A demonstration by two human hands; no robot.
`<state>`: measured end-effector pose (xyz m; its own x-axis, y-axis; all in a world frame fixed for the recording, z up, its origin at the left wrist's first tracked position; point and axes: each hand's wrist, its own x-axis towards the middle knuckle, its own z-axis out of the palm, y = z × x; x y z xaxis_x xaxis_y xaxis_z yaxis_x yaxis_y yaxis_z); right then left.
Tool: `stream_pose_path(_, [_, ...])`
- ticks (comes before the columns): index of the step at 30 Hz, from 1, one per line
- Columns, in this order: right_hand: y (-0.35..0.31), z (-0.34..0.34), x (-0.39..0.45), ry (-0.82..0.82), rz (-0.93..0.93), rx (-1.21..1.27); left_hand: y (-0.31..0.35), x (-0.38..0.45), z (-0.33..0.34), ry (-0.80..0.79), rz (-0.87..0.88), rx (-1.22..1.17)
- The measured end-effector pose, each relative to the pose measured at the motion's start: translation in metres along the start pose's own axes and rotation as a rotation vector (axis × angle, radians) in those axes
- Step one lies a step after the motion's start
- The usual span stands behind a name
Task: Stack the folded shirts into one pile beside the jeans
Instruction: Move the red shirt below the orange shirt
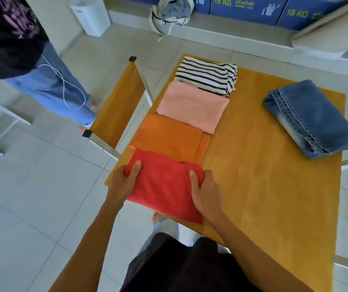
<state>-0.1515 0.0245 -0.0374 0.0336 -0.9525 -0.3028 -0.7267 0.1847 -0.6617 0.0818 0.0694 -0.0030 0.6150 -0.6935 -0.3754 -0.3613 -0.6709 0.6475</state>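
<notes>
Right now both of your hands are on the folded red shirt (164, 184), the nearest piece in the row along the left side of the mustard-yellow table (263, 186). Your left hand (122, 182) grips the shirt's left edge, thumb on top and the fingers tucked under the cloth. Your right hand (205, 190) does the same at the right edge, thumb pressed on top and the rest curled around the fold. The shirt's near edge hangs past the table's near-left rim.

Beyond the red shirt, farther along the same side of the table, lie the orange shirt (169, 138), then the pink shirt (192, 106), then the black-and-white striped shirt (206, 74) at the far end. Each one overlaps or touches its neighbour. The folded jeans (312, 119) sit by the table's right edge, well apart from the row, with bare tabletop between them.

Off the table's left side, a second person (21, 49) in a dark top and blue trousers stands on the tiled floor (32, 197). Past the far edge, blue boxes (249, 7) marked 15 KG line the wall.
</notes>
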Motion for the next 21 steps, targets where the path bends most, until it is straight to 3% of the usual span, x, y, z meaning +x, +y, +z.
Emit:
stream_pose_path(4, [-0.025, 0.034, 0.007, -0.122, -0.066, -0.17, -0.032, 0.044, -0.024, -0.001, -0.037, 0.165])
stream_pose_path(9, [-0.03, 0.047, 0.013, -0.076, -0.015, -0.307, -0.033, 0.077, -0.022, -0.021, 0.017, 0.344])
stream_pose_path(16, [-0.04, 0.043, 0.008, -0.001, -0.008, -0.337, -0.029, 0.073, -0.004, 0.231, 0.081, 0.408])
stream_pose_path(19, [-0.048, 0.037, 0.003, 0.171, -0.105, -0.455, -0.021, 0.067, 0.003, 0.326, 0.301, 0.373])
stream_pose_path(21, [-0.054, 0.039, 0.002, 0.28, -0.168, -0.473, -0.018, 0.062, 0.014, 0.253, 0.457, 0.401])
